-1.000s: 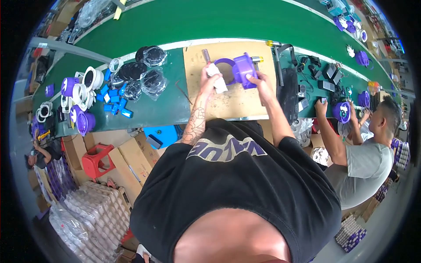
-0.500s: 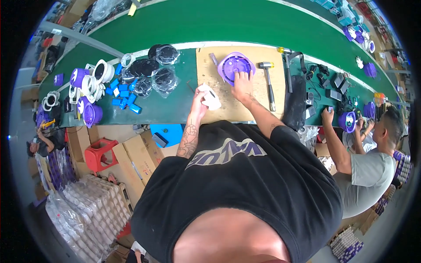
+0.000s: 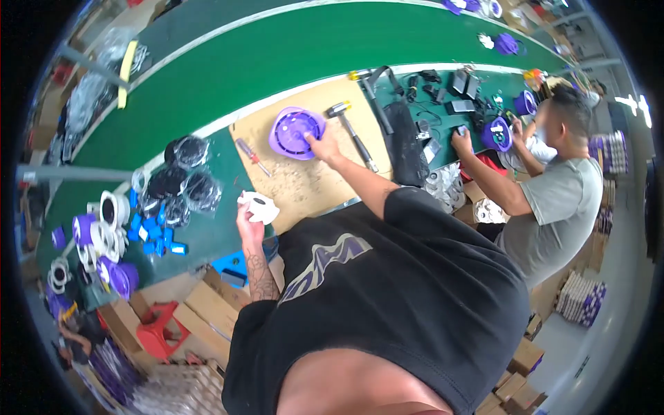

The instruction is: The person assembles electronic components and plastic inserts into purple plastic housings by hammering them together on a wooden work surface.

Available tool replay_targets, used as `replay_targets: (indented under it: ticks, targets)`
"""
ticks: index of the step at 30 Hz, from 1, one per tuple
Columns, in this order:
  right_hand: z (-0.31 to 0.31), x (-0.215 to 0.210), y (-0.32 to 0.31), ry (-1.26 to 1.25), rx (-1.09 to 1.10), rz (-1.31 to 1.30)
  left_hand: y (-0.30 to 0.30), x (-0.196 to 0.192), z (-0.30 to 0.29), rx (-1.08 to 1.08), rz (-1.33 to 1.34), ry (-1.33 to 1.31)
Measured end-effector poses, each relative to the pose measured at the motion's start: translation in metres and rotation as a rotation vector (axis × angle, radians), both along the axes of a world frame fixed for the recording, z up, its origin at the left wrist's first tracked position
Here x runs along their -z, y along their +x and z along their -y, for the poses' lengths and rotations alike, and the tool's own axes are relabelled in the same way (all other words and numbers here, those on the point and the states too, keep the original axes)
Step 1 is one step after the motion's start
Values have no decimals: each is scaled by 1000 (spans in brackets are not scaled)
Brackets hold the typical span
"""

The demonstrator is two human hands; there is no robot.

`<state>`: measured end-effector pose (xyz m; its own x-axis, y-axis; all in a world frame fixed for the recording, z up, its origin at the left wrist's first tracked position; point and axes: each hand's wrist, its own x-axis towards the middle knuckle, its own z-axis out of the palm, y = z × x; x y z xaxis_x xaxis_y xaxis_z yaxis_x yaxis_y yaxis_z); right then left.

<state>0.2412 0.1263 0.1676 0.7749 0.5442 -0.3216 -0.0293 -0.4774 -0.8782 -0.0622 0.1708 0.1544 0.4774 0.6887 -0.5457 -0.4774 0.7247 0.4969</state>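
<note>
My left hand (image 3: 247,225) pinches a white plastic part (image 3: 263,207) with a dark oval opening, just above the near left edge of the tan work board (image 3: 297,187). Near the board's far edge sits a round purple plastic housing (image 3: 294,130), its ribbed hollow side facing up. My right hand (image 3: 324,147) grips its near right rim, the thumb reaching inside. A screwdriver (image 3: 253,157) lies left of the housing. To the housing's right is a hammer (image 3: 354,138) with a yellow-tipped head, not touched by either hand.
A second hammer (image 3: 375,107) lies beside a black mesh bag (image 3: 407,142). Film-wrapped black discs (image 3: 187,180), blue blocks (image 3: 153,232) and white rings (image 3: 114,207) are at left. At right a co-worker (image 3: 553,200) handles another purple housing (image 3: 496,135). A green belt (image 3: 290,52) runs behind.
My view has swung to the right. The purple housing, in my right hand, has shifted away from the screwdriver, which now shows fully. My left hand still holds the white part.
</note>
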Motion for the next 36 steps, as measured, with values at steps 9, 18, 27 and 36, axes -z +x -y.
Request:
replay_targets:
  ticks: [9, 18, 27, 36]
  targets:
    - [-4, 19, -2, -47, 223, 169, 31, 6, -14, 83, -59, -25]
    - [4, -15, 14, -154, 2, 317, 61, -11, -31, 104, -159, 42]
    - [2, 4, 34, -52, 88, -115, 86, -11, -44, 188, -229, -15]
    - [-8, -12, 31, -64, 37, -226, 98, 3, -43, 249, -194, -96]
